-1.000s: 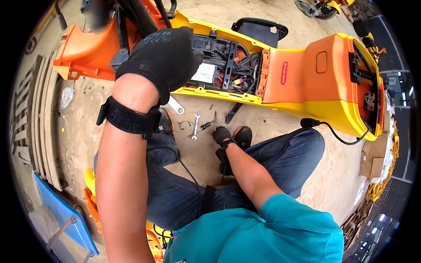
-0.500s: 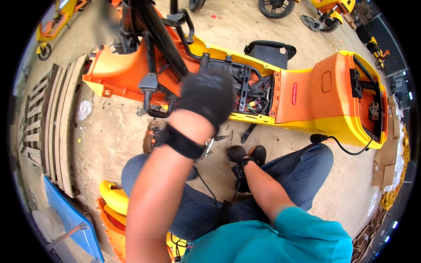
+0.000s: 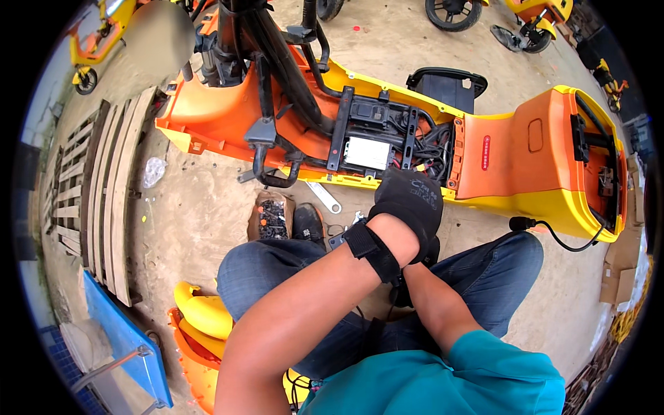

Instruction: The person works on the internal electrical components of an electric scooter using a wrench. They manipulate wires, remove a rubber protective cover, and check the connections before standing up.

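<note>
My left hand (image 3: 408, 197), in a black glove, is over my right knee area, just below the open electronics bay (image 3: 363, 152) of a yellow-orange scooter body (image 3: 508, 155). Its fingers point away and are hidden. My right hand (image 3: 429, 250) is mostly covered by my left hand and forearm, so what either holds cannot be seen. A large silver wrench (image 3: 324, 197) lies beneath the body's edge. A smaller wrench (image 3: 357, 218) and dark small tools are partly visible near my left hand. A cardboard box (image 3: 273, 221) of small dark fasteners sits by my shoe (image 3: 308, 225).
Wooden pallets (image 3: 111, 197) and a blue-topped cart (image 3: 124, 335) stand at left. Yellow plastic panels (image 3: 204, 311) lie beside my left leg. Cardboard (image 3: 615, 283) is at right. Other scooters (image 3: 453, 14) stand behind. A black cable (image 3: 560, 232) hangs from the body's right end.
My left hand has moved right and down from over the frame and bay to below it, now covering my right hand. The view has shifted, so the scene sits further right.
</note>
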`<state>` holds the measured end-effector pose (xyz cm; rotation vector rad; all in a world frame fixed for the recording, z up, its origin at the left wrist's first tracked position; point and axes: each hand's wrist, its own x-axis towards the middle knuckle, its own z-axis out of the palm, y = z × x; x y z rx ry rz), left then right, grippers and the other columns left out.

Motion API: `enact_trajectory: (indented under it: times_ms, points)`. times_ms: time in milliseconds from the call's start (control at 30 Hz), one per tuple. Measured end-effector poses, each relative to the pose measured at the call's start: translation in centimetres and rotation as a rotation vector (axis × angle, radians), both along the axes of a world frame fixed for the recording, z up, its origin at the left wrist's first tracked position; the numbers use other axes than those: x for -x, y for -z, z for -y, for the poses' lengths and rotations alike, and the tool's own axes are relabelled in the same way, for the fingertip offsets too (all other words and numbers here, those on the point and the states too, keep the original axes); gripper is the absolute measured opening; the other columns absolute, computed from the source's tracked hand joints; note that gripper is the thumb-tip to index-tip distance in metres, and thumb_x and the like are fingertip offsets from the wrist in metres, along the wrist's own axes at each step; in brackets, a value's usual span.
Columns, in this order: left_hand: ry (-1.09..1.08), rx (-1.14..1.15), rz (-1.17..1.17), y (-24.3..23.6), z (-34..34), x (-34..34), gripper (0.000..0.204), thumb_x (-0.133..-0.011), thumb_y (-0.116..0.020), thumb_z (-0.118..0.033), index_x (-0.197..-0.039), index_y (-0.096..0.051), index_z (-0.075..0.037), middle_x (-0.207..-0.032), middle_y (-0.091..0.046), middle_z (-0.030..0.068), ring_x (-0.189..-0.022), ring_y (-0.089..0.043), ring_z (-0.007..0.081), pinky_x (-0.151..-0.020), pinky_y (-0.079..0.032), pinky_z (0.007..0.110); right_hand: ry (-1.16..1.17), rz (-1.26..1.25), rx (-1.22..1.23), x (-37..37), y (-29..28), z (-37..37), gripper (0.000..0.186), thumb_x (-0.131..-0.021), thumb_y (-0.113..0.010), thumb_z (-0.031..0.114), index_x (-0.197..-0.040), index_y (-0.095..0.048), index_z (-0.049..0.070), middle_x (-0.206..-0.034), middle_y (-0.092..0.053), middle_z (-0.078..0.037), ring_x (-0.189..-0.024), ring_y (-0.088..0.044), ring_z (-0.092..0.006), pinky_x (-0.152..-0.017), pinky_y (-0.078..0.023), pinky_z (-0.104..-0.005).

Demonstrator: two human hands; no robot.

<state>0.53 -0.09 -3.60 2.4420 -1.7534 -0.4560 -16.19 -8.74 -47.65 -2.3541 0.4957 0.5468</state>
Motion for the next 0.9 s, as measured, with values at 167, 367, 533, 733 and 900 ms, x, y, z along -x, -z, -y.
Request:
enact_trajectory:
  times_ms: [167, 367, 533, 733, 900]
  points:
    - [0.018, -0.005, 0.026, -0.4, -0.3, -0.1, 0.022, -0.081, -0.059, -0.018, -0.100, -0.065, -0.006, -0.092, -0.068, 0.0117, -0.088, -0.068, 0.0270, -0.075, -0.052, 0.039, 0.010, 0.003, -0.001, -0.4, -0.3, -0.4, 0.029, -0.076, -0.067, 0.019, -0.104, -0.065, 0.012, -0.095, -0.064, -0.012, -0.087, -0.060, -0.0336, -0.077, -0.049, -0.0448]
    - [0.038, 0.040, 0.005, 0.3, 0.0, -0.1, 0.020, -0.082, -0.059, -0.017, -0.097, -0.066, -0.006, -0.091, -0.068, 0.0114, -0.086, -0.068, 0.0272, -0.074, -0.051, 0.039, 0.034, 0.009, 0.010, 0.0, -0.1, 0.4, 0.028, -0.077, -0.066, 0.018, -0.105, -0.064, 0.011, -0.097, -0.064, -0.012, -0.089, -0.060, -0.0333, -0.079, -0.049, -0.0447]
    - [0.017, 0.051, 0.040, 0.1, -0.1, 0.3, 0.017, -0.083, -0.058, -0.016, -0.093, -0.067, -0.007, -0.088, -0.069, 0.0105, -0.083, -0.069, 0.0269, -0.070, -0.052, 0.040, 0.029, 0.027, 0.011, -0.6, -0.7, 0.2, 0.028, -0.078, -0.065, 0.017, -0.105, -0.064, 0.011, -0.099, -0.063, -0.012, -0.091, -0.059, -0.0330, -0.080, -0.048, -0.0446]
    - [-0.006, 0.043, 0.053, -0.1, -0.1, -0.2, 0.016, -0.084, -0.057, -0.017, -0.091, -0.068, -0.008, -0.086, -0.069, 0.0105, -0.081, -0.069, 0.0264, -0.067, -0.052, 0.040, 0.028, 0.027, 0.004, -1.3, -1.7, -1.0, 0.028, -0.079, -0.065, 0.017, -0.106, -0.064, 0.010, -0.101, -0.063, -0.012, -0.092, -0.059, -0.0327, -0.081, -0.048, -0.0445]
    - [-0.013, 0.052, 0.040, -0.1, 0.0, -0.1, 0.017, -0.084, -0.057, -0.017, -0.093, -0.068, -0.008, -0.088, -0.069, 0.0097, -0.083, -0.068, 0.0259, -0.071, -0.052, 0.039, 0.047, 0.027, 0.013, -1.1, -2.1, -2.0, 0.028, -0.080, -0.064, 0.016, -0.107, -0.063, 0.010, -0.104, -0.062, -0.012, -0.094, -0.058, -0.0324, -0.082, -0.047, -0.0445]
